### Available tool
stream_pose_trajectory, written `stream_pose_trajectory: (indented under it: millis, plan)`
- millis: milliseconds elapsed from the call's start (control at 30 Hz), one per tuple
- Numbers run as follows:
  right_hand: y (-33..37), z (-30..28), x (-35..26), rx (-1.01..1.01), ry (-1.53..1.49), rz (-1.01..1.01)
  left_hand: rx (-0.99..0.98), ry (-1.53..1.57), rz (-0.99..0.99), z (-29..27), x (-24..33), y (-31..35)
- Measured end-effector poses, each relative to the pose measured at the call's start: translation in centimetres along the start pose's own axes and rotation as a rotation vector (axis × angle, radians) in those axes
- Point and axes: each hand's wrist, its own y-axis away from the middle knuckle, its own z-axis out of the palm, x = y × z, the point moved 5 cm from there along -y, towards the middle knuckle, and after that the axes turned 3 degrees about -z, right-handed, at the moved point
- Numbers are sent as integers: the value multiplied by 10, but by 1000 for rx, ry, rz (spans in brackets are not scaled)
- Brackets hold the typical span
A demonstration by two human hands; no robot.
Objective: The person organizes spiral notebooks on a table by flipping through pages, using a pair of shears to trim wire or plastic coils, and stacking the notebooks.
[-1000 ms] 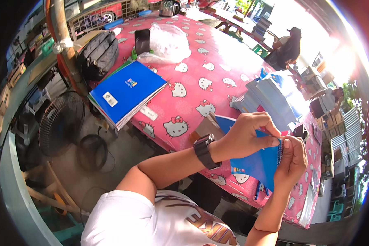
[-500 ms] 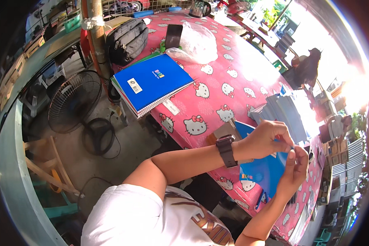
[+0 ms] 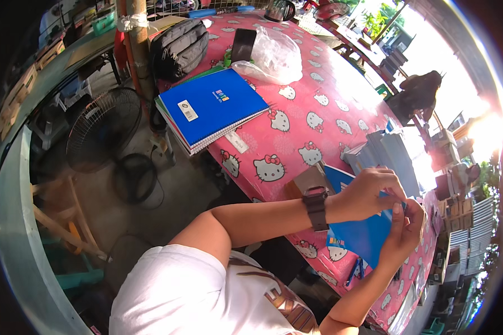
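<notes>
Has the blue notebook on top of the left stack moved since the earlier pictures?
No. The blue notebook keeps its place on the pink tablecloth beside the dark backpack; only the camera's view has shifted.

Blue notebk [image 3: 215,111] has barcode lbl [image 3: 188,110], col. print [image 3: 222,96]; held cvr [image 3: 364,235] & shirt [image 3: 229,296] bear print.

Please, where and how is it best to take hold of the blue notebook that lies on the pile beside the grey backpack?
Probably best by the left edge of the blue notebook, coming from the left and pinching from above and below. It lies flat, that edge seems to overhang the table, and the wire binding runs along another edge.
</notes>
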Motion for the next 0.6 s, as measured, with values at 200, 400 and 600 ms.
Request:
stream_pose_trajectory:
  millis: [200,400,600]
  plan:
    - [-50,-86,2,257,-455,-51,724,-27,149,-84,-2,25]
    - [-155,-5,-44,301,-479,-39,378,104,61,-186,69,29]
    - [-203,198,-29,-113,-1139,32,808,-1567,512,-254,180,63]
